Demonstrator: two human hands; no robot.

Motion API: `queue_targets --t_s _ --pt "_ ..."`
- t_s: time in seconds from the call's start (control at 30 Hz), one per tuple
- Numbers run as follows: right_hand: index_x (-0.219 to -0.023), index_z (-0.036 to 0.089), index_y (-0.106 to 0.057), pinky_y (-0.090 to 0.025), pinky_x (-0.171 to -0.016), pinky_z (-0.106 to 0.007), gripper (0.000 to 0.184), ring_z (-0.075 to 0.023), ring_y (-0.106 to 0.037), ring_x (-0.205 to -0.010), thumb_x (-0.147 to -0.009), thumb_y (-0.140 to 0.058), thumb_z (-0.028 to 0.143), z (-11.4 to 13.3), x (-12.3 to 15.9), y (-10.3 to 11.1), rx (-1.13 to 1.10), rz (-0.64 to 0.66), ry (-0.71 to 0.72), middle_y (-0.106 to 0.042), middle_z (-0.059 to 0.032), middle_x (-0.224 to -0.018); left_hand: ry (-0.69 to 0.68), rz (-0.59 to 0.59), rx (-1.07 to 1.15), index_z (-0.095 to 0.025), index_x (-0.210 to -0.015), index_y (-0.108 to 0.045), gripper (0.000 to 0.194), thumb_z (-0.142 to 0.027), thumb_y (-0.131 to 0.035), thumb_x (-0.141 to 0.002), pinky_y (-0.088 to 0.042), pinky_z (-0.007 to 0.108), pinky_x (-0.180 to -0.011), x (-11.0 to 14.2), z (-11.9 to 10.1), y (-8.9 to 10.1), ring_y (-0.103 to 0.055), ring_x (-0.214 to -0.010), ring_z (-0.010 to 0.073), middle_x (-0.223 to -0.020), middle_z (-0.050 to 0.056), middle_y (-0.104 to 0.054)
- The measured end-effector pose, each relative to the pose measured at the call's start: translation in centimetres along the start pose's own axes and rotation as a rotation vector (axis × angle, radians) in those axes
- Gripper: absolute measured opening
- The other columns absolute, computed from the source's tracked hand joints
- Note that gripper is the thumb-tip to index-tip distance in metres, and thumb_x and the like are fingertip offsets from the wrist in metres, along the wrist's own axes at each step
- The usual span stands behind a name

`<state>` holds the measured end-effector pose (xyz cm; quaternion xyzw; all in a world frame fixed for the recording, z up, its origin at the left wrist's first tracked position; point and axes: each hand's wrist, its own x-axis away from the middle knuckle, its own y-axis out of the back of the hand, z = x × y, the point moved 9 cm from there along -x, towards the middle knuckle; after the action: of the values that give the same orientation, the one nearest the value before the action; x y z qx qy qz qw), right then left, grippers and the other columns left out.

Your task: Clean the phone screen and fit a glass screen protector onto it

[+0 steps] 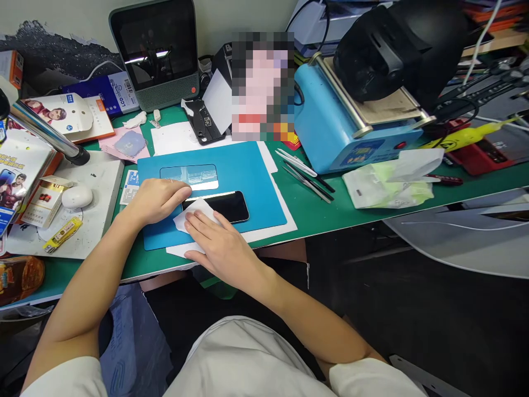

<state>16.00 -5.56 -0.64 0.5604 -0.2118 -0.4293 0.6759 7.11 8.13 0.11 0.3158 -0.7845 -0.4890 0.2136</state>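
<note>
A black-screened smartphone (231,207) lies face up on a blue mat (264,193). My right hand (223,245) presses a white wipe (202,208) flat over the phone's left part, fingers stretched on top of it. At the phone's upper left corner, my left hand (159,201) grips the edge with curled fingers and thumb; the fingertips are partly hidden. Just behind the phone is a clear glass screen protector (194,175) with a dark border, close to my left fingers.
Tweezers and thin tools (308,176) lie right of the mat, before a blue machine (330,127). A tissue pack (384,184) sits farther right. Behind stand an open black phone case (206,121) and a smart display (155,49). Boxes and a white mouse (77,197) occupy the left.
</note>
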Motion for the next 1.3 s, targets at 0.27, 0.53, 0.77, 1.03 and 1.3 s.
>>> queue_targets --t_s 0.27,0.53,0.77,1.03,1.3 --pt "-0.158 0.009 -0.062 -0.042 -0.136 -0.053 0.052 -0.0293 -0.054 -0.160 -0.117 -0.052 0.039 -0.5 0.0 -0.1 -0.068 -0.015 0.005 -0.060 -0.0165 -0.166 0.001 -0.014 -0.050 -0.024 -0.110 -0.083 0.067 -0.055 -0.024 -0.114 -0.056 0.037 -0.087 0.1 0.1 -0.1 -0.079 -0.101 0.0273 -0.107 0.009 -0.085" --pt "-0.152 0.014 -0.069 -0.048 -0.132 -0.055 0.045 -0.0285 -0.059 -0.156 -0.118 -0.050 0.035 -1.4 0.9 0.3 -0.098 -0.047 -0.007 -0.066 -0.0137 -0.161 0.011 0.000 -0.034 -0.024 -0.111 -0.084 0.063 -0.052 -0.027 -0.112 -0.056 0.040 -0.088 0.1 0.2 -0.4 -0.079 -0.100 0.0280 -0.106 0.009 -0.086" --pt "-0.156 0.014 -0.067 -0.049 -0.132 -0.054 0.046 -0.0282 -0.058 -0.157 -0.117 -0.050 0.034 -1.4 0.4 -0.1 -0.133 -0.066 -0.009 -0.064 -0.0139 -0.163 -0.011 0.045 -0.040 -0.019 -0.106 -0.086 0.068 -0.039 -0.021 -0.107 -0.054 0.040 -0.081 0.1 0.1 -0.3 -0.078 -0.095 0.0268 -0.104 0.010 -0.086" --pt "-0.157 0.013 -0.065 -0.047 -0.133 -0.055 0.047 -0.0294 -0.054 -0.160 -0.117 -0.050 0.031 -3.3 0.1 -0.1 -0.148 -0.072 -0.067 -0.062 -0.0153 -0.164 -0.036 0.101 -0.062 -0.021 -0.114 -0.079 0.046 -0.047 -0.053 -0.087 -0.052 0.040 -0.077 0.4 -0.9 -0.4 -0.074 -0.098 0.0307 -0.109 0.011 -0.078" --pt "-0.157 0.012 -0.064 -0.046 -0.133 -0.057 0.047 -0.0303 -0.054 -0.160 -0.117 -0.049 0.032 -6.8 2.1 1.1 -0.096 -0.100 -0.174 -0.060 -0.0156 -0.166 -0.014 0.236 -0.154 -0.019 -0.132 -0.066 0.073 -0.070 -0.078 -0.080 -0.053 0.043 -0.084 1.0 -1.8 -1.2 -0.069 -0.107 0.0358 -0.121 0.013 -0.067"
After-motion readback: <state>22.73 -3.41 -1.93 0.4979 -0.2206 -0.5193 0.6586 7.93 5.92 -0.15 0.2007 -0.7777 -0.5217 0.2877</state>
